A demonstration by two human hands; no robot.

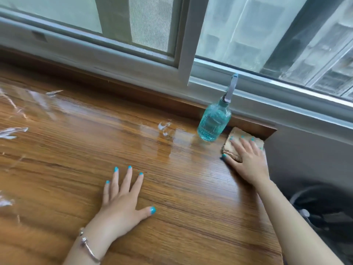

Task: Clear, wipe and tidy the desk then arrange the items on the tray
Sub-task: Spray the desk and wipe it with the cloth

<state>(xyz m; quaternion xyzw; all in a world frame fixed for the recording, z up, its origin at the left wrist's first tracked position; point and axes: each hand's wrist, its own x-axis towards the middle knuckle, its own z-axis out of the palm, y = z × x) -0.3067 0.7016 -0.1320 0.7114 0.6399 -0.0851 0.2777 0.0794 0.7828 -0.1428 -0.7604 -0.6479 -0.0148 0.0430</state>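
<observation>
FREE: broad brown wood-grain desk top open across left and centre of frame | BLOCKED: teal ribbed glass spray bottle upper right, against raised wooden back edge; folded tan cloth just beside it at right corner

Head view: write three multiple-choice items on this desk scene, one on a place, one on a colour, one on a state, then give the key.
1. Where is the folded cloth?
A. by the desk's far right corner
B. on the window sill
C. at the desk's left edge

2. What colour is the glass bottle?
A. amber
B. teal
C. red

3. How is the left hand?
A. gripping the bottle
B. fisted
C. flat on the desk

Key: 1 A, the right hand presses it there; 2 B, ribbed teal glass; 3 C, fingers spread on wood.
</observation>
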